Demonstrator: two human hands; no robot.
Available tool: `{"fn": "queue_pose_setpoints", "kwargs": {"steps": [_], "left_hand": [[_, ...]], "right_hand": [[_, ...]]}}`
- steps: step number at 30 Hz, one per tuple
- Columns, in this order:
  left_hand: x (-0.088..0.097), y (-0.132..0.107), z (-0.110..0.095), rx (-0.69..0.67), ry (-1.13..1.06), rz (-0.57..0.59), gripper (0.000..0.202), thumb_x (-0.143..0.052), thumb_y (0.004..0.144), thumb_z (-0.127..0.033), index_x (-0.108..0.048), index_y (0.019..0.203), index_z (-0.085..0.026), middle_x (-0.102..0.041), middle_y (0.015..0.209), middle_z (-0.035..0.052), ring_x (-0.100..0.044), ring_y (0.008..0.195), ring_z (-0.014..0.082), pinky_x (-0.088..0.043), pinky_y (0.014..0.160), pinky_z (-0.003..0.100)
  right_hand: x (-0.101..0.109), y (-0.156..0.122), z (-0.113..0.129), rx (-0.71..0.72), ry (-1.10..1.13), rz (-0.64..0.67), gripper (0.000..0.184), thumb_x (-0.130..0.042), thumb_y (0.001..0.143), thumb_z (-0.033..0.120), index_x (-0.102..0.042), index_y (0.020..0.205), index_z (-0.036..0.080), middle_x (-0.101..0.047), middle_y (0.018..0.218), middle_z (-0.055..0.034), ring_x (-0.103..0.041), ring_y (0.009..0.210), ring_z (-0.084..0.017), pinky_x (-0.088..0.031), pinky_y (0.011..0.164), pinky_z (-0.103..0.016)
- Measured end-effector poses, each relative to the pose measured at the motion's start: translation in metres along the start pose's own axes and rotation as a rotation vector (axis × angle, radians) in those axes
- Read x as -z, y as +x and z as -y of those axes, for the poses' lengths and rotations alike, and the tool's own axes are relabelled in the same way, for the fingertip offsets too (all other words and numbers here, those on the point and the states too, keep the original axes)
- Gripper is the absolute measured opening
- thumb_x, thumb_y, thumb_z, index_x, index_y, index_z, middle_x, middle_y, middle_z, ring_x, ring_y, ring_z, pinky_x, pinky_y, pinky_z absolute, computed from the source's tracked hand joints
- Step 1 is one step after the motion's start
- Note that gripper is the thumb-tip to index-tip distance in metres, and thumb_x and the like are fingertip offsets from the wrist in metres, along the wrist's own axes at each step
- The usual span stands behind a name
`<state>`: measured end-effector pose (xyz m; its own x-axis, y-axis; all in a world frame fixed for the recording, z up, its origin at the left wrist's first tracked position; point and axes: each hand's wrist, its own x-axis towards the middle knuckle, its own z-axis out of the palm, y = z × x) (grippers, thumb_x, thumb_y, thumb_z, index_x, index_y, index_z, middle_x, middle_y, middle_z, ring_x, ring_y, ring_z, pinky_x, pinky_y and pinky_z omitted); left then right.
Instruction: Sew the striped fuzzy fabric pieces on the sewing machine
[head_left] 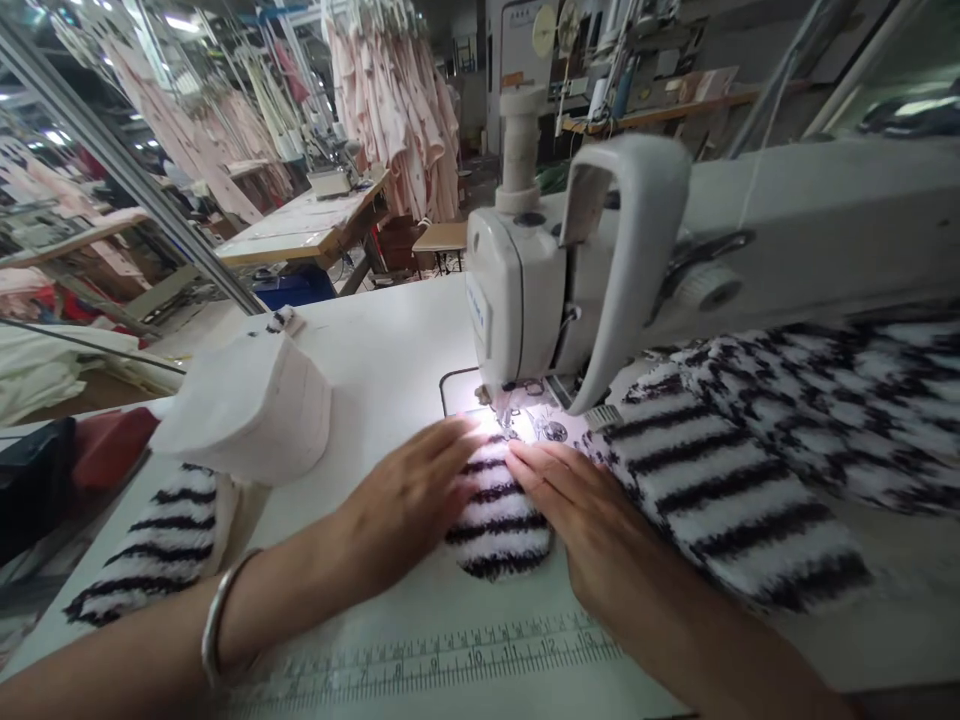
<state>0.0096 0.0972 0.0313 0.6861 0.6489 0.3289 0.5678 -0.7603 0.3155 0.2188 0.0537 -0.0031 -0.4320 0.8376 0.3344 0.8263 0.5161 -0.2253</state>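
Observation:
A fuzzy white fabric with black stripes [499, 520] lies on the sewing table under the needle of a white sewing machine [525, 290]. My left hand [409, 500] lies flat on the fabric's left side, fingers stretched toward the lit needle area [506, 420]. My right hand [581, 520] presses flat on the fabric's right side, fingertips just in front of the presser foot. Both hands are open and hold nothing. More of the striped fabric [757, 470] spreads to the right under the machine arm.
A stack of white cut pieces [251, 405] sits on the left, over another striped piece [161, 545]. A ruler strip [450, 665] runs along the table's front edge. Pink garments [397, 100] hang behind, beside other work tables [307, 230].

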Motion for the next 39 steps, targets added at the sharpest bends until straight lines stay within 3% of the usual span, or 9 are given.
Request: {"fn": "queue_pose_setpoints", "kwargs": {"steps": [3, 5, 10, 14, 18, 24, 33, 39], "left_hand": [[0.016, -0.003, 0.000, 0.002, -0.052, -0.019, 0.025, -0.051, 0.093, -0.015, -0.057, 0.117, -0.016, -0.062, 0.118, 0.0087, -0.060, 0.108, 0.0174, -0.054, 0.094, 0.034], [0.023, -0.005, -0.004, -0.059, -0.106, 0.028, 0.021, -0.050, 0.094, -0.014, -0.060, 0.111, -0.015, -0.065, 0.113, 0.0081, -0.062, 0.103, 0.0158, -0.055, 0.090, 0.029], [0.022, -0.009, -0.011, -0.281, -0.110, 0.286, 0.029, -0.040, 0.095, -0.006, -0.057, 0.118, -0.009, -0.061, 0.123, 0.0117, -0.052, 0.120, 0.0170, -0.043, 0.108, 0.032], [0.015, -0.007, -0.008, -0.334, -0.064, 0.335, 0.030, -0.040, 0.094, -0.007, -0.054, 0.121, -0.009, -0.058, 0.128, 0.0135, -0.049, 0.125, 0.0192, -0.039, 0.111, 0.037], [0.012, -0.004, -0.002, -0.300, -0.072, 0.324, 0.029, -0.037, 0.095, -0.007, -0.054, 0.118, -0.011, -0.058, 0.127, 0.0127, -0.050, 0.124, 0.0187, -0.041, 0.110, 0.039], [0.012, 0.005, 0.010, -0.229, -0.102, 0.304, 0.028, -0.035, 0.096, -0.007, -0.055, 0.115, -0.013, -0.058, 0.125, 0.0111, -0.050, 0.122, 0.0183, -0.044, 0.106, 0.036], [0.008, 0.017, 0.029, -0.183, -0.119, 0.200, 0.024, -0.041, 0.094, -0.009, -0.055, 0.112, -0.016, -0.061, 0.118, 0.0115, -0.057, 0.111, 0.0193, -0.052, 0.092, 0.035], [0.006, 0.024, 0.025, -0.123, -0.032, 0.177, 0.019, -0.043, 0.096, -0.015, -0.059, 0.106, -0.017, -0.060, 0.097, 0.0060, -0.055, 0.085, 0.0158, -0.051, 0.075, 0.031]], "right_hand": [[0.013, -0.006, 0.002, 0.027, 0.050, -0.086, 0.057, -0.027, 0.080, -0.005, -0.051, 0.128, 0.013, -0.057, 0.127, -0.0061, -0.047, 0.121, -0.014, -0.043, 0.103, -0.032], [0.018, -0.017, 0.008, 0.047, 0.024, -0.156, 0.055, -0.027, 0.080, -0.006, -0.055, 0.124, 0.012, -0.060, 0.121, -0.0065, -0.049, 0.118, -0.014, -0.042, 0.103, -0.030], [0.007, -0.052, 0.033, 0.076, -0.167, -0.126, 0.050, -0.029, 0.088, 0.003, -0.054, 0.129, 0.017, -0.058, 0.128, -0.0039, -0.047, 0.120, -0.021, -0.043, 0.093, -0.034], [-0.009, -0.059, 0.047, 0.014, -0.251, -0.130, 0.042, -0.034, 0.092, 0.011, -0.056, 0.127, 0.016, -0.060, 0.128, -0.0045, -0.049, 0.118, -0.023, -0.044, 0.085, -0.036], [-0.015, -0.050, 0.045, 0.028, -0.278, -0.149, 0.039, -0.043, 0.090, 0.014, -0.057, 0.127, 0.013, -0.061, 0.126, -0.0061, -0.049, 0.117, -0.024, -0.043, 0.084, -0.035], [-0.013, -0.031, 0.034, 0.018, -0.275, -0.178, 0.053, -0.026, 0.085, -0.001, -0.058, 0.125, 0.013, -0.061, 0.125, -0.0071, -0.051, 0.116, -0.023, -0.043, 0.086, -0.035], [-0.019, -0.007, 0.025, -0.065, -0.181, -0.138, 0.059, -0.027, 0.080, -0.003, -0.054, 0.128, 0.018, -0.058, 0.128, -0.0034, -0.046, 0.121, -0.020, -0.040, 0.091, -0.038], [-0.011, 0.001, 0.007, 0.019, -0.150, -0.163, 0.057, -0.026, 0.082, 0.001, -0.052, 0.129, 0.019, -0.057, 0.131, -0.0028, -0.046, 0.121, -0.019, -0.041, 0.094, -0.041]]}}
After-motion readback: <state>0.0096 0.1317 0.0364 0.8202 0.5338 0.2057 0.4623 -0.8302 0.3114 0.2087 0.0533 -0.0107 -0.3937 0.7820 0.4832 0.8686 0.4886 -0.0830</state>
